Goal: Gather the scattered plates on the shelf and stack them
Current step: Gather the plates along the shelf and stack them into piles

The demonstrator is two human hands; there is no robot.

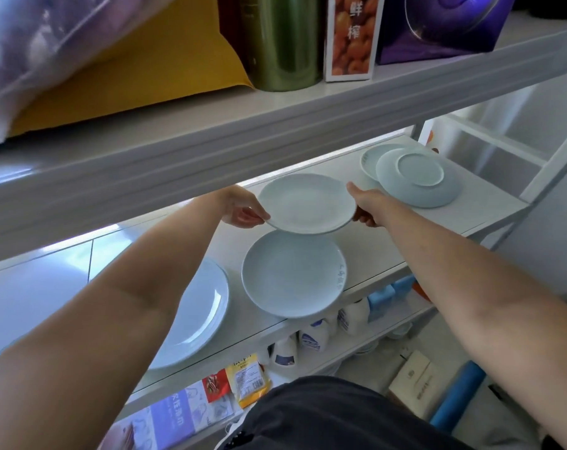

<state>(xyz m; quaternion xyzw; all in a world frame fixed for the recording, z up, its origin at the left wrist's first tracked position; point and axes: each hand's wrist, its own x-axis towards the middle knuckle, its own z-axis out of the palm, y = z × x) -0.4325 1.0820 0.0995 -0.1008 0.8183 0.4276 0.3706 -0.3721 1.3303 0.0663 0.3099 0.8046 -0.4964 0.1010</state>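
Observation:
A pale blue-white plate (306,203) hangs above the white middle shelf (373,245), gripped at its left rim by my left hand (241,211) and at its right rim by my right hand (365,206). Right below it, toward me, a second pale plate (292,276) lies face up at the shelf's front edge. A larger plate (197,316) lies to the left, partly hidden by my left forearm. At the far right an upside-down plate (418,177) overlaps another plate (371,159) lying face up.
The upper shelf's rail (275,131) runs close above my hands; it carries a green canister (282,43), an orange-print box (352,37) and a purple box (438,24). White bottles (311,339) and packets (249,381) fill the lower shelf. A blue roll (457,397) lies on the floor.

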